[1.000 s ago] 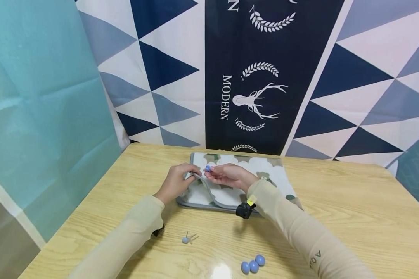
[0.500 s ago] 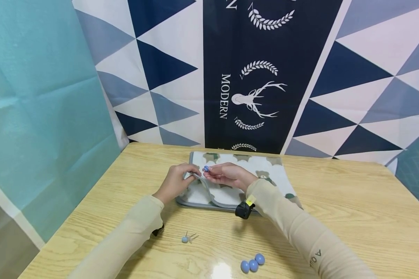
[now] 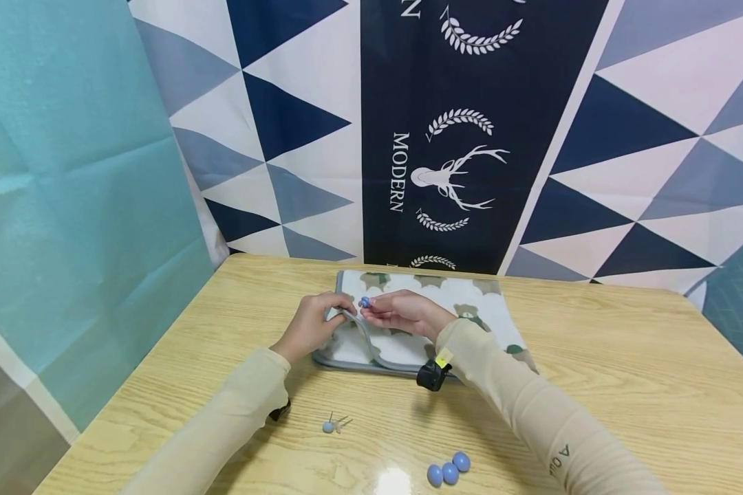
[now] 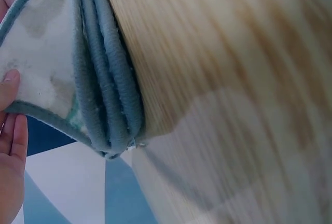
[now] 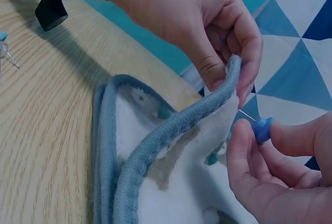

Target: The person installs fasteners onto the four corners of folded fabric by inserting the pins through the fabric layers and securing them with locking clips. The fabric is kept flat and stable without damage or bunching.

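Your right hand (image 3: 408,313) pinches the blue head of a pin (image 5: 263,129) between thumb and fingers, in a narrow grip. The pin's long axis is its thin shaft, which in the right wrist view slants up and left from the head, pointing at the edge held opposite; you cannot tell whether the tip has entered the fabric. Your left hand (image 3: 312,322) pinches the grey-blue edging (image 5: 174,123) of a bear-print cloth (image 3: 464,295), lifting a corner into a curve. The folded cloth lies near the table's far side, its longer side running left to right. On the wood-grain table (image 3: 613,364), nearer you, sit a pale-blue-headed piece with thin prongs (image 3: 327,427) and three blue ovals (image 3: 450,472) in a slanting row. Beyond hangs a triangle-patterned backdrop (image 3: 306,62); a teal sheet (image 3: 68,151) covers the left.
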The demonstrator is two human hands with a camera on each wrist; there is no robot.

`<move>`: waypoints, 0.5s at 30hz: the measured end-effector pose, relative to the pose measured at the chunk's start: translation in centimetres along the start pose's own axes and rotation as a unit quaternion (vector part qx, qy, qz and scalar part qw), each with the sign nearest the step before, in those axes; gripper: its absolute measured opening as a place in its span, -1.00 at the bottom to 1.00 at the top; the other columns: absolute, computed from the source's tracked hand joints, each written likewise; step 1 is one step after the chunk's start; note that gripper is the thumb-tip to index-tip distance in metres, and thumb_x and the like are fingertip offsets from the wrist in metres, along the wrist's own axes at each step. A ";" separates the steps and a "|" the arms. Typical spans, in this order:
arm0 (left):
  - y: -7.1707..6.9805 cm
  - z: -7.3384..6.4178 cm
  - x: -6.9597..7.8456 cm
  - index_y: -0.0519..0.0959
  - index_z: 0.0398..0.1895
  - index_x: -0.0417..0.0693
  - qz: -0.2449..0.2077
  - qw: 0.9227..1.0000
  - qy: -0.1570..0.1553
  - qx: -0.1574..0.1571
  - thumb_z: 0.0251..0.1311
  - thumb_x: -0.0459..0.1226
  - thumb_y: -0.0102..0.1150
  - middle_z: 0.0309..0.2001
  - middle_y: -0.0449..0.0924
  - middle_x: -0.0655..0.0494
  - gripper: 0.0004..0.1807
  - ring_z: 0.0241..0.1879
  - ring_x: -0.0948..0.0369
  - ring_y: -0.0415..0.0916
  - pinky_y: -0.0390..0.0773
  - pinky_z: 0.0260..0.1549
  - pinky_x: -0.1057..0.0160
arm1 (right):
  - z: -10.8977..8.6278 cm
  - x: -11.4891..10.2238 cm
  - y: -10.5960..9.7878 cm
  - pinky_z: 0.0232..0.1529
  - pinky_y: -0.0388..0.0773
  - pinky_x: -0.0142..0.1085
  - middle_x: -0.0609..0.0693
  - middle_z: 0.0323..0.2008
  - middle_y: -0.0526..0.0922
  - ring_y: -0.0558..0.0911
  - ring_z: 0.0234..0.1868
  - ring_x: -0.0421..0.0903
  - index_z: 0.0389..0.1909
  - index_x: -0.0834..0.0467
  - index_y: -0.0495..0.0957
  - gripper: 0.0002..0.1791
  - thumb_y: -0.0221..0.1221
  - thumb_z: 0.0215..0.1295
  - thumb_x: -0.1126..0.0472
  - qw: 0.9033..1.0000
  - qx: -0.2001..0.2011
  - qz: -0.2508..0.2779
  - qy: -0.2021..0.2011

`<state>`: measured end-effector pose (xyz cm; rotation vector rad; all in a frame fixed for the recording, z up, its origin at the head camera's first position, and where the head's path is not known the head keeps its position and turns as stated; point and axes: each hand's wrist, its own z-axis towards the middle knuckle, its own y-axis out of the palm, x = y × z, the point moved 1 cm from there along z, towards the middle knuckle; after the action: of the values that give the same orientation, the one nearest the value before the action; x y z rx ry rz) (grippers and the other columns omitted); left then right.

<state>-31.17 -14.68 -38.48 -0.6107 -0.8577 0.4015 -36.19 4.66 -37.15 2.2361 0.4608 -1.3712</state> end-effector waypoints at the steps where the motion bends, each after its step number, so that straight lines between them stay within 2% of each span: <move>1: 0.0 0.0 0.0 0.67 -0.38 -0.10 0.000 1.000 0.000 0.000 0.12 -0.45 0.26 -0.21 0.73 0.02 -0.91 -0.08 0.13 0.66 0.64 0.00 0.17 | 0.0 0.0 0.0 -0.20 0.63 -0.49 -0.04 -0.41 0.68 0.66 -0.32 -0.26 0.27 0.50 0.25 -0.57 -0.11 0.46 0.38 1.000 -0.001 -0.006 -0.002; 6: 0.0 0.0 0.1 0.67 -0.36 -0.11 -0.002 1.000 0.003 0.003 0.12 -0.46 0.26 -0.23 0.73 0.01 -0.90 -0.11 0.13 0.67 0.65 -0.06 0.16 | -0.2 -0.1 0.1 -0.19 0.63 -0.49 -0.06 -0.42 0.68 0.66 -0.33 -0.27 0.23 0.52 0.28 -0.59 -0.10 0.45 0.39 0.999 -0.005 -0.037 -0.016; 11: 0.0 0.1 0.3 0.68 -0.33 -0.15 0.001 1.000 0.001 0.021 0.11 -0.47 0.26 -0.22 0.73 -0.03 -0.89 -0.14 0.10 0.67 0.66 -0.11 0.10 | -0.1 -0.1 0.4 -0.18 0.63 -0.49 -0.06 -0.44 0.67 0.66 -0.34 -0.27 0.23 0.52 0.28 -0.59 -0.09 0.44 0.40 0.999 0.000 -0.038 -0.016; 15: 0.0 0.1 0.3 0.68 -0.31 -0.15 0.007 0.999 -0.003 0.037 0.09 -0.47 0.28 -0.21 0.73 -0.02 -0.88 -0.14 0.11 0.67 0.66 -0.11 0.13 | -0.2 0.0 0.6 -0.14 0.62 -0.48 -0.08 -0.43 0.67 0.65 -0.33 -0.28 0.25 0.51 0.27 -0.57 -0.09 0.44 0.39 0.999 0.000 -0.049 -0.016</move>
<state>-31.05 -14.48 -38.31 -0.5481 -0.8406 0.4451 -35.73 4.30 -36.90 2.2139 0.5649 -1.4549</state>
